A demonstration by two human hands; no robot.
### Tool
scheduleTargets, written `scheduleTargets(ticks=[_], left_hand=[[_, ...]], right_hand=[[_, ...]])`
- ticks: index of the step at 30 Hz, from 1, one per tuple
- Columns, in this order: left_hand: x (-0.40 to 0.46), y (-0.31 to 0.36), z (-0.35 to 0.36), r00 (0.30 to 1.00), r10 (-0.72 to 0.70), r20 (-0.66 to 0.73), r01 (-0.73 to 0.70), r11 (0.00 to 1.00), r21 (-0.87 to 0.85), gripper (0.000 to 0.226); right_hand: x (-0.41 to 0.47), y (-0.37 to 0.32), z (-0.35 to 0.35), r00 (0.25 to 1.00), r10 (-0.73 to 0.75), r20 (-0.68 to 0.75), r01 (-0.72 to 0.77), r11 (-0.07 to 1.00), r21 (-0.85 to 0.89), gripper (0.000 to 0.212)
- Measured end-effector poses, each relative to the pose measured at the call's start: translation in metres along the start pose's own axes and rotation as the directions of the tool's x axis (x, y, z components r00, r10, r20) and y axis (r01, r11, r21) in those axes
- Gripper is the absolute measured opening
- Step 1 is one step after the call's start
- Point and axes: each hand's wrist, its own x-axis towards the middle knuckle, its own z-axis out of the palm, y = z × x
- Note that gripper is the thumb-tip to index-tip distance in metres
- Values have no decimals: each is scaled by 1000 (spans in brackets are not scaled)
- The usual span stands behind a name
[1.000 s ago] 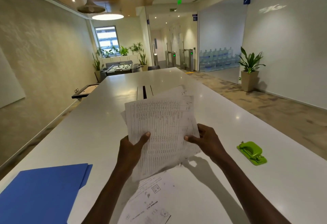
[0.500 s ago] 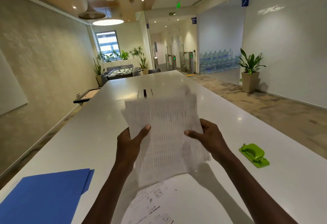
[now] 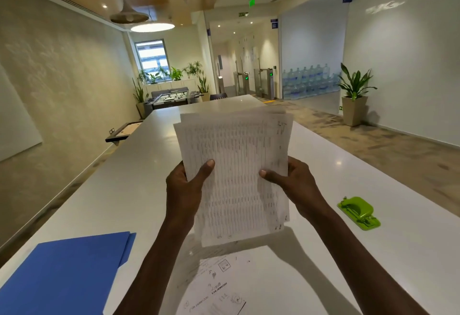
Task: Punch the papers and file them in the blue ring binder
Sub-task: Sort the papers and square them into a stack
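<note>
Fingers of both hands were curled round the papers (image 3: 236, 172), thumbs pressed on the printed front, the remaining fingers hidden behind; the stack was held up off the table (image 3: 124, 190), upright and tilted slightly back, about mid-frame; its top edges looked uneven, sheets fanned a little at the upper left corner; judged step: squaring the stack before punching.

Far left, the blue binder (image 3: 64, 275) lay shut and flat on the table near the front edge, well apart from the stack; left hand (image 3: 184, 190) gripped the stack's left edge low down, thumb on the front; a loose sheet (image 3: 216, 285) with drawings lay flat on the table below the held stack, between the forearms; right hand (image 3: 296, 185) gripped the right edge at about the same height, thumb pointing inward; far right, the green hole punch (image 3: 359, 212) sat on the table, apart from the right hand, untouched.

To do it well, probably: loosen the grip slightly, tap the bottom edge on the table until the edges line up, then re-grip firmly; gather the loose sheet too if it belongs; keep the stack thin enough for the punch slot, thickness hard to tell here; centre the edge in the punch so the holes suit the rings.
</note>
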Motion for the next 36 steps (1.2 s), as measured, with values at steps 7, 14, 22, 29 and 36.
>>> scheduleTargets(ticks=[7,14,22,29,36], left_hand=[[-22,-33,8,987,-157,40,154,987,51,50],[-9,-10,12,998,-63,32,61,997,44,36],[-34,-64,11,974,-221,44,215,971,108,52],[-30,-57,10,979,-202,-1,201,974,100,45],[-46,-74,2,975,-220,-20,220,964,152,40]], right_hand=[[-10,27,6,998,65,2,-65,998,-18,43],[1,-1,5,999,1,-49,-1,1000,3,33],[-20,50,6,991,132,-22,-133,990,-47,38],[-12,39,6,993,107,-41,-109,993,-49,38],[-28,77,18,986,160,-48,-166,971,-174,44]])
